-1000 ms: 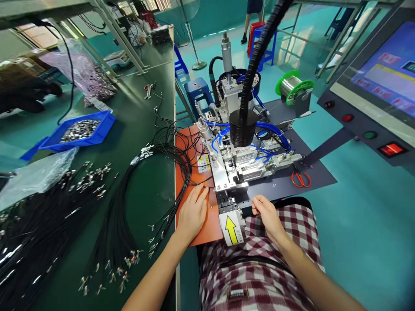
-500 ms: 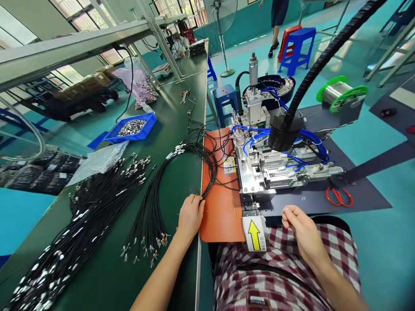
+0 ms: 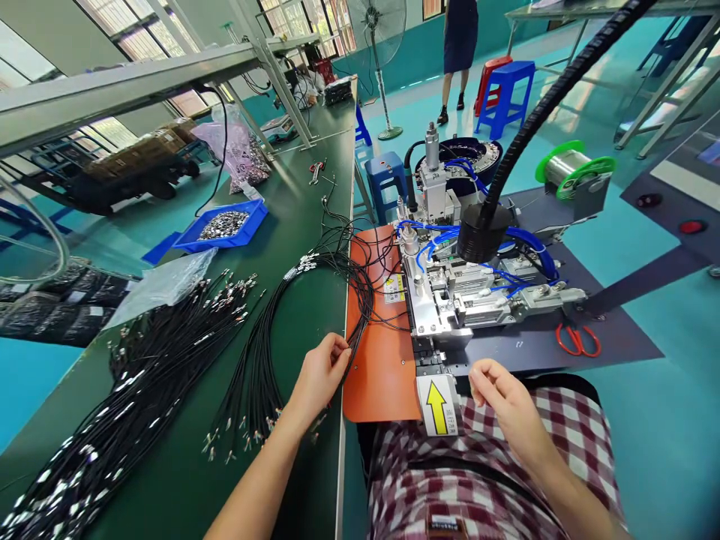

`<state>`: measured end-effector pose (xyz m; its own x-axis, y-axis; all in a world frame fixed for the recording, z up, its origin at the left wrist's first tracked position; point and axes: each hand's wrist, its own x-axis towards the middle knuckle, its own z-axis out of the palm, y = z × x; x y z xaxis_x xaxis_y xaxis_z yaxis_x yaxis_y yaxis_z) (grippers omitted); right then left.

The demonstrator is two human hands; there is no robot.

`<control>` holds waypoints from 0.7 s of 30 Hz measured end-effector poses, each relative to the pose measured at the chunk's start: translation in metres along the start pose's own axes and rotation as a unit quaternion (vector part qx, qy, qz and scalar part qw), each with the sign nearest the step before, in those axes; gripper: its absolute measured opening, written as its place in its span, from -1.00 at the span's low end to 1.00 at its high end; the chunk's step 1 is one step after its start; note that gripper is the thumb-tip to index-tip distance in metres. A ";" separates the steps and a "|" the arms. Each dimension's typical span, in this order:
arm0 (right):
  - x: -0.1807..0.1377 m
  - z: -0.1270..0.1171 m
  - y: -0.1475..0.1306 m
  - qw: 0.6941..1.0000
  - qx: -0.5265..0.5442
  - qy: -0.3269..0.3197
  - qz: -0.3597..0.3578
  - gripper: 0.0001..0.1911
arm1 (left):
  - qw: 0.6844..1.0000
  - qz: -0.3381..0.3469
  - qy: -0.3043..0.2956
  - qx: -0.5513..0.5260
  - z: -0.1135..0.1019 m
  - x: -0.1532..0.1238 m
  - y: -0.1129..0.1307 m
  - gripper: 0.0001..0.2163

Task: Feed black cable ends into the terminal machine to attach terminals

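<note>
My left hand (image 3: 322,373) is closed at the table's edge, its thumb and fingertips at the lower end of a curved bundle of black cables (image 3: 368,300). Cables run into the pinch; how many it grips is hidden. My right hand (image 3: 503,397) hovers above my lap in front of the machine, thumb and forefinger pressed together. Anything between them is too small to make out. The cable loop lies partly on the green table (image 3: 307,319) and partly on the orange plate (image 3: 379,375). To its left, stripped cable ends (image 3: 247,431) fan out.
A metal machine (image 3: 466,289) with blue tubes stands at right, beside red-handled scissors (image 3: 578,341) and a green wire spool (image 3: 574,172). A black flexible hose (image 3: 526,120) arches overhead. At left are a large cable pile (image 3: 151,367) and a blue tray (image 3: 222,226) of small metal parts. A person (image 3: 460,45) stands behind.
My left hand has lifted slightly and shifted left, its fingers now pinched at the cables. My right hand has moved a little left, toward the machine's front. The person behind has shifted left.
</note>
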<state>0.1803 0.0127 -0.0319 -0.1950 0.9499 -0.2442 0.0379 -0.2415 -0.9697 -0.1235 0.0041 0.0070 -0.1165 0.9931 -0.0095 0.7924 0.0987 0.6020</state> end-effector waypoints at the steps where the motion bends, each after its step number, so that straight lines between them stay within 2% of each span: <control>1: -0.001 0.001 -0.001 1.000 0.002 -0.004 0.001 -0.69 | 0.999 -0.001 -0.024 -0.020 -0.004 0.002 0.001 -0.88; 3: -0.002 0.001 -0.003 1.000 0.002 -0.012 0.002 -0.69 | 0.992 -0.016 -0.086 -0.087 -0.011 0.003 0.004 -0.81; 6: -0.004 0.001 -0.003 1.000 -0.009 -0.026 0.003 -0.70 | 0.964 -0.056 -0.162 -0.201 -0.024 0.001 0.010 -0.75; 12: -0.015 0.011 -0.006 0.994 -0.071 -0.084 -0.015 -0.73 | 0.926 -0.060 -0.194 -0.318 -0.048 -0.018 0.031 -0.76; 15: -0.021 0.023 -0.014 0.979 -0.143 -0.107 -0.101 -0.80 | 0.907 -0.028 -0.226 -0.355 -0.039 -0.026 0.049 -0.74; 18: -0.023 0.033 -0.019 0.944 -0.209 -0.129 -0.220 -0.93 | 0.888 0.007 -0.238 -0.393 -0.016 -0.029 0.066 -0.74; 21: -0.021 0.036 -0.015 0.901 -0.255 -0.115 -0.332 -0.69 | 0.853 0.009 -0.253 -0.456 0.007 -0.029 0.075 -0.75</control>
<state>0.1484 -0.0111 -0.0119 -0.5356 0.7716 0.3433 0.2721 0.5425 -0.7948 -0.0566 -0.0166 0.0464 0.3475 0.9165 -0.1982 -0.0320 0.2229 0.9743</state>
